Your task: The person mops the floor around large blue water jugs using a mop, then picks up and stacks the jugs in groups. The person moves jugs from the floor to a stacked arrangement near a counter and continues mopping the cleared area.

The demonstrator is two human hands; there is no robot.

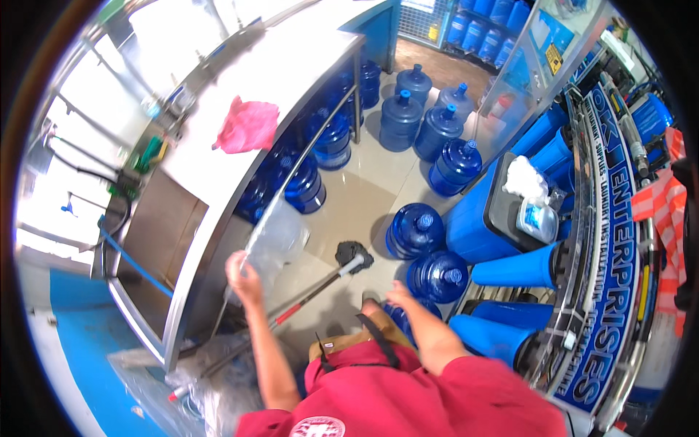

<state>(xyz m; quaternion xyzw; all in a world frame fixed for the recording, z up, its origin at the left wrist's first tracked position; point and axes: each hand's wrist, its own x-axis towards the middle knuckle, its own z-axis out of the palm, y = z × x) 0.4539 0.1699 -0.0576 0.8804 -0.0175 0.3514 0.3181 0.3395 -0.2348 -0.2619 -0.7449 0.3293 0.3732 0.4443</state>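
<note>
My left hand (245, 282) is closed at the edge of a clear plastic bag (282, 234), which hangs beside the metal table's lower rail. Loosely bent, the fingers of my right hand (398, 294) are apart with nothing visible in them. Closest to that hand are a blue water jug (437, 277) and another blue jug (415, 231) on the floor. Between my hands, a mop (309, 298) with a dark head lies slanted across the tiles, its handle passing below my left forearm.
A steel-edged table (218, 186) with a pink cloth (247, 125) borders the left, with several jugs underneath. More jugs (400, 120) stand ahead. At right are a blue bin (473, 218), blue filter housings (513, 268) and a long sign (603, 255). Crumpled plastic (218, 386) lies lower left.
</note>
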